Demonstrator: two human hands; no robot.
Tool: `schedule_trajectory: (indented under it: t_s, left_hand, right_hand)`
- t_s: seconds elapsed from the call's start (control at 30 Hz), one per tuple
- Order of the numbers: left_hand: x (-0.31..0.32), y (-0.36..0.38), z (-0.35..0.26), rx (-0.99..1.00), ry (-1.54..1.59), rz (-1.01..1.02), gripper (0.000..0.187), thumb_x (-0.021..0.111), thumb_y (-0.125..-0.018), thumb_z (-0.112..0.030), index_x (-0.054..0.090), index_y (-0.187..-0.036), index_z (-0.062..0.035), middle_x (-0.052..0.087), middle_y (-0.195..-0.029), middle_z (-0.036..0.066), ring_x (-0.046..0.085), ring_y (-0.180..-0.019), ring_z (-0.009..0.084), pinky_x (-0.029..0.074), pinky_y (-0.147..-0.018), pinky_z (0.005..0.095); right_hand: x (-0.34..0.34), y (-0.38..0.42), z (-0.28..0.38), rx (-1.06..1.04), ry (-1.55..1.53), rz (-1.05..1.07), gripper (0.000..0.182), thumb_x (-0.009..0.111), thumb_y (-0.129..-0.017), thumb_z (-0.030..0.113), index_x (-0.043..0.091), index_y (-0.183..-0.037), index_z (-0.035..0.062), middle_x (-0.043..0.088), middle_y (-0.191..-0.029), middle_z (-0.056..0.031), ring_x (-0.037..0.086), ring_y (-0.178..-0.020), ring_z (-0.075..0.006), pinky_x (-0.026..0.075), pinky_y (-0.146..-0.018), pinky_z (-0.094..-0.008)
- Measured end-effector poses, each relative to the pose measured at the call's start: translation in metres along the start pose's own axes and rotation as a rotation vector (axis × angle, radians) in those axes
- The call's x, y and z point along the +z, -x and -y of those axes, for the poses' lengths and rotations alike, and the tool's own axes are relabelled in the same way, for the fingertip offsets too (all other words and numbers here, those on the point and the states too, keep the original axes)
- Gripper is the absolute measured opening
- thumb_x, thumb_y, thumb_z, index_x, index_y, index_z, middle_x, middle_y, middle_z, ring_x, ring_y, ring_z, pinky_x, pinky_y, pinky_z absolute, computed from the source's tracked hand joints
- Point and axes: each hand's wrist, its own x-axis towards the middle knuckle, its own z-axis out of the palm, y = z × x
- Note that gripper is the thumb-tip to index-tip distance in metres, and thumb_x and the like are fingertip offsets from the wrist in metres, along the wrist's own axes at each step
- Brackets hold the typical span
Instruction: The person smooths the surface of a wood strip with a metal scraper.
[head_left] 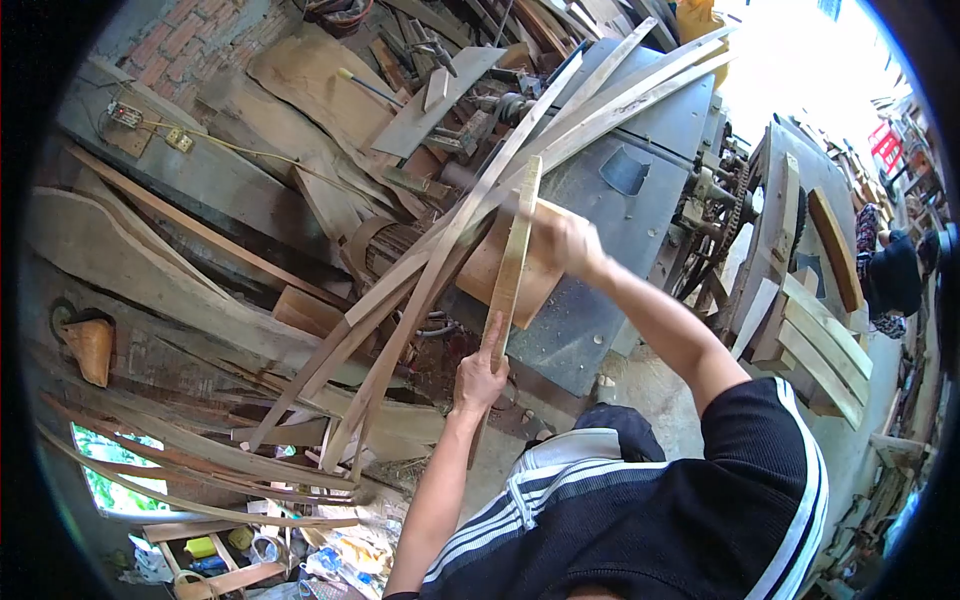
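Observation:
My left hand (480,384) is closed around the lower end of a narrow wooden strip (513,260), its index finger stretched along the wood. The strip stands tilted, its top end near the long planks. My right hand (577,246), blurred by motion, is closed on a tool that looks like a hammer (462,178); its smeared head is left of the strip. Behind the strip, a light brown wooden piece (541,280) lies at the edge of a grey metal machine table (600,300).
Long planks (420,265) cross the machine table and slope down leftward. Stacked boards (150,250) line the left side. Right of me are a toothed machine wheel (738,200) and cut timber (825,345). A person in a dark cap (893,272) is at far right.

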Motion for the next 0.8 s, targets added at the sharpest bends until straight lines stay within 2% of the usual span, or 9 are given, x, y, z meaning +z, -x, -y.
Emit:
schedule_trajectory:
  t_s: [0.07, 0.27, 0.33, 0.4, 0.43, 0.47, 0.6, 0.73, 0.8]
  left_hand:
    - [-0.001, 0.000, -0.006, -0.012, 0.006, -0.005, 0.091, 0.066, -0.084, -0.010, 0.022, -0.159, -0.0359, 0.069, -0.092, 0.027, 0.067, -0.083, 0.0483, 0.057, -0.072, 0.0546]
    - [-0.001, -0.002, -0.004, -0.020, 0.045, -0.015, 0.091, 0.066, -0.084, -0.009, 0.022, -0.159, -0.0379, 0.067, -0.088, 0.029, 0.065, -0.084, 0.0500, 0.054, -0.069, 0.0548]
    - [-0.001, -0.001, -0.002, -0.019, -0.016, -0.002, 0.090, 0.065, -0.085, -0.009, 0.023, -0.159, -0.0378, 0.067, -0.087, 0.029, 0.065, -0.083, 0.0499, 0.054, -0.068, 0.0547]
    - [-0.002, 0.001, -0.004, -0.037, 0.017, 0.017, 0.090, 0.065, -0.085, -0.009, 0.022, -0.159, -0.0378, 0.067, -0.088, 0.029, 0.066, -0.085, 0.0495, 0.055, -0.070, 0.0549]
    - [-0.003, 0.000, -0.006, -0.043, 0.034, 0.018, 0.090, 0.064, -0.085, -0.009, 0.021, -0.159, -0.0379, 0.067, -0.089, 0.029, 0.066, -0.085, 0.0495, 0.055, -0.071, 0.0552]
    - [-0.003, -0.001, -0.007, -0.046, 0.048, 0.015, 0.090, 0.064, -0.086, -0.009, 0.021, -0.159, -0.0380, 0.068, -0.089, 0.029, 0.066, -0.085, 0.0495, 0.056, -0.072, 0.0554]
    - [0.003, 0.000, 0.000, 0.012, 0.012, -0.024, 0.091, 0.065, -0.086, -0.010, 0.019, -0.160, -0.0366, 0.067, -0.107, 0.029, 0.065, -0.091, 0.0495, 0.057, -0.076, 0.0547]
    - [-0.004, -0.003, -0.005, -0.082, -0.020, 0.042, 0.091, 0.065, -0.086, -0.011, 0.018, -0.159, -0.0379, 0.067, -0.106, 0.029, 0.065, -0.091, 0.0495, 0.057, -0.076, 0.0547]
    - [0.000, -0.001, -0.003, 0.005, -0.002, -0.021, 0.092, 0.066, -0.086, -0.011, 0.018, -0.159, -0.0403, 0.068, -0.095, 0.029, 0.066, -0.087, 0.0494, 0.057, -0.074, 0.0552]
  right_hand:
    - [-0.005, -0.041, -0.034, 0.410, 0.144, 0.216, 0.045, 0.056, -0.094, 0.023, 0.061, -0.138, 0.0308, 0.071, -0.080, -0.0201, 0.071, -0.066, -0.0368, 0.058, -0.058, -0.0485]
    - [0.000, 0.011, 0.004, 0.105, 0.037, 0.110, 0.049, 0.058, -0.090, 0.017, 0.064, -0.136, 0.0301, 0.068, -0.070, -0.0167, 0.069, -0.060, -0.0348, 0.056, -0.055, -0.0476]
    - [-0.014, 0.015, 0.028, 0.147, 0.041, 0.362, 0.049, 0.059, -0.089, 0.016, 0.064, -0.136, 0.0298, 0.069, -0.071, -0.0164, 0.068, -0.061, -0.0364, 0.056, -0.057, -0.0481]
    - [-0.011, -0.008, 0.003, -0.053, -0.061, -0.013, 0.047, 0.057, -0.091, 0.016, 0.064, -0.135, 0.0303, 0.071, -0.076, -0.0169, 0.069, -0.063, -0.0369, 0.057, -0.057, -0.0486]
    - [-0.006, -0.023, -0.014, 0.237, 0.083, 0.241, 0.044, 0.056, -0.094, 0.019, 0.063, -0.135, 0.0313, 0.072, -0.081, -0.0183, 0.070, -0.067, -0.0375, 0.057, -0.059, -0.0492]
    - [-0.001, -0.041, -0.026, 0.359, 0.056, 0.186, 0.042, 0.054, -0.096, 0.024, 0.062, -0.136, 0.0340, 0.071, -0.082, -0.0204, 0.071, -0.071, -0.0395, 0.057, -0.062, -0.0506]
    - [0.007, -0.049, -0.018, 0.496, 0.082, 0.157, 0.043, 0.050, -0.098, 0.021, 0.060, -0.136, 0.0377, 0.071, -0.083, -0.0214, 0.070, -0.074, -0.0416, 0.057, -0.065, -0.0509]
    - [-0.003, 0.011, 0.022, 0.249, 0.033, 0.370, 0.049, 0.059, -0.090, 0.016, 0.062, -0.137, 0.0302, 0.071, -0.082, -0.0195, 0.071, -0.073, -0.0387, 0.057, -0.064, -0.0485]
    - [-0.008, -0.003, 0.006, 0.149, 0.028, 0.252, 0.047, 0.059, -0.091, 0.018, 0.062, -0.136, 0.0310, 0.071, -0.081, -0.0194, 0.071, -0.072, -0.0379, 0.057, -0.063, -0.0488]
